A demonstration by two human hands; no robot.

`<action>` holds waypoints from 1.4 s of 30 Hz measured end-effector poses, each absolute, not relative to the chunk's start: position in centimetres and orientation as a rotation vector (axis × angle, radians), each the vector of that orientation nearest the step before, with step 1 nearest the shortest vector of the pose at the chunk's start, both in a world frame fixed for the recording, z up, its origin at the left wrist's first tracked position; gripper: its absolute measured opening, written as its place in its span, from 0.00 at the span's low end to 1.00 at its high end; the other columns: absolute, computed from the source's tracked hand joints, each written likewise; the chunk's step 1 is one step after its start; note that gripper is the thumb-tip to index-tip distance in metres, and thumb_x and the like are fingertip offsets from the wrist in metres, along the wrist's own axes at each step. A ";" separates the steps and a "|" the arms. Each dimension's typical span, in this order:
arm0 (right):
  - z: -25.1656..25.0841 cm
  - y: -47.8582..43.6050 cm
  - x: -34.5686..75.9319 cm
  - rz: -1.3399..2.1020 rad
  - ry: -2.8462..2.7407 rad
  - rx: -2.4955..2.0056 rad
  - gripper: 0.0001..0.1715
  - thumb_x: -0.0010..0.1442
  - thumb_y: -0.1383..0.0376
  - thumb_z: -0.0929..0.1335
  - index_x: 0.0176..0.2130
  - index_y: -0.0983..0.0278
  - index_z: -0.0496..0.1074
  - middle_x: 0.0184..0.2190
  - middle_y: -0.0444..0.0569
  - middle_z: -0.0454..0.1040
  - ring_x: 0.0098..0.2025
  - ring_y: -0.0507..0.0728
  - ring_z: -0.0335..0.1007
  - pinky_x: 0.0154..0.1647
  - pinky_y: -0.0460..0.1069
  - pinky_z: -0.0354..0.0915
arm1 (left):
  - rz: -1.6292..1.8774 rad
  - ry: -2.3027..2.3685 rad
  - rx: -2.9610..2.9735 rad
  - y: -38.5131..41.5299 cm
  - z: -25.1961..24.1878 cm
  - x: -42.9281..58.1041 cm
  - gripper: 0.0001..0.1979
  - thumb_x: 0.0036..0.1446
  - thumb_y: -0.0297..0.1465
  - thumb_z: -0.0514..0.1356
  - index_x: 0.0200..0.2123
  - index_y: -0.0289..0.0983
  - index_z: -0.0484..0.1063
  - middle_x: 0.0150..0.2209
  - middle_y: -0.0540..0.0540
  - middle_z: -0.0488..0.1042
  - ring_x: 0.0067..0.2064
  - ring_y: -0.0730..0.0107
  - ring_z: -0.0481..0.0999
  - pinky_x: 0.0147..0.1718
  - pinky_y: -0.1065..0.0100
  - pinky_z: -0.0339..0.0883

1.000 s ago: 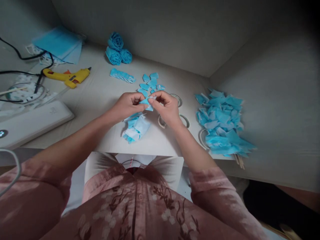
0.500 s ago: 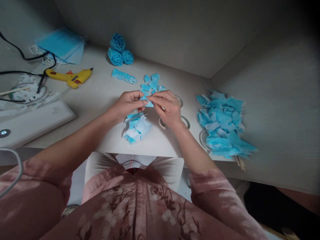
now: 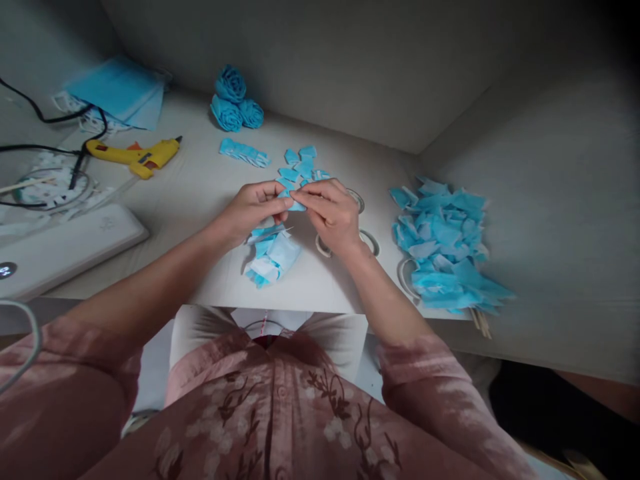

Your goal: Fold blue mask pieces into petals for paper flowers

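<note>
Between my two hands is a small blue fabric piece (image 3: 298, 205), pinched by the fingertips of both. My left hand (image 3: 259, 207) grips its left side, and my right hand (image 3: 333, 210) has thumb and fingers closed on its right side. Several cut blue petal pieces (image 3: 303, 163) lie on the table just beyond my fingers. Below my hands rests a loose pile of blue and white fabric pieces (image 3: 273, 257). Tape rolls (image 3: 370, 241) sit partly hidden behind my right hand and wrist.
Blue fabric roses (image 3: 229, 100) stand at the back, with a pleated blue strip (image 3: 244, 153) before them. On the left are a yellow glue gun (image 3: 140, 157), blue face masks (image 3: 117, 90), black cables and a white power bank (image 3: 75, 250). A blue fabric heap (image 3: 443, 243) with sticks lies right.
Both hands keep their pinch on the blue piece, with hardly any finger movement. The whole view has shifted slightly.
</note>
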State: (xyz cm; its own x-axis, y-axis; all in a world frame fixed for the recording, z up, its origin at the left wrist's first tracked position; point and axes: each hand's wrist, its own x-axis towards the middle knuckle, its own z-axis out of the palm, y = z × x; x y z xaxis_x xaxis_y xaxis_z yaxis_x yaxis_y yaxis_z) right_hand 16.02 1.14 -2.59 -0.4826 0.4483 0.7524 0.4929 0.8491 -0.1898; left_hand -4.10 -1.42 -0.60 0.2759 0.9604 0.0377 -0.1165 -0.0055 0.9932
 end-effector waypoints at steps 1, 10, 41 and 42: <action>-2.6 1.1 16.0 -0.059 -2.144 -0.677 0.21 0.73 0.69 0.61 0.49 0.55 0.81 0.43 0.49 0.80 0.47 0.55 0.74 0.50 0.55 0.68 | 1.069 0.914 1.261 -1.4 -0.6 -4.1 0.08 0.52 0.32 0.68 0.29 0.36 0.73 0.23 0.51 0.72 0.25 0.77 0.69 0.28 0.73 0.62; -1.1 0.0 15.8 0.571 -1.927 -0.835 0.25 0.73 0.51 0.61 0.62 0.54 0.73 0.50 0.50 0.80 0.52 0.58 0.76 0.55 0.57 0.73 | 1.146 0.958 1.303 -1.6 0.0 -3.9 0.04 0.50 0.27 0.65 0.27 0.36 0.72 0.22 0.52 0.71 0.24 0.77 0.68 0.28 0.73 0.64; -0.9 -0.3 14.1 1.025 -1.654 -1.063 0.17 0.57 0.52 0.73 0.29 0.61 0.69 0.21 0.38 0.65 0.25 0.48 0.57 0.29 0.47 0.57 | 1.138 1.064 1.363 -1.2 -0.3 -3.9 0.12 0.46 0.39 0.68 0.29 0.37 0.74 0.26 0.51 0.71 0.28 0.74 0.68 0.30 0.71 0.64; -0.9 -0.3 14.0 1.029 -1.645 -1.063 0.17 0.56 0.52 0.73 0.29 0.61 0.69 0.21 0.38 0.64 0.25 0.48 0.58 0.29 0.47 0.57 | 1.139 1.061 1.358 -1.2 -0.3 -3.9 0.12 0.46 0.38 0.69 0.29 0.37 0.74 0.26 0.51 0.72 0.27 0.75 0.68 0.29 0.71 0.64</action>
State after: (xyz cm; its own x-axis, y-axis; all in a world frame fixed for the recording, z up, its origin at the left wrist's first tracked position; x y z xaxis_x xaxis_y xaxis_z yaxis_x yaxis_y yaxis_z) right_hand 14.04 -0.33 -0.92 -0.2295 0.9438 0.2380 0.1986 0.2848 -0.9378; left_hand -3.94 -1.24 -0.33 0.1624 0.9832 0.0829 0.0130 -0.0861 0.9962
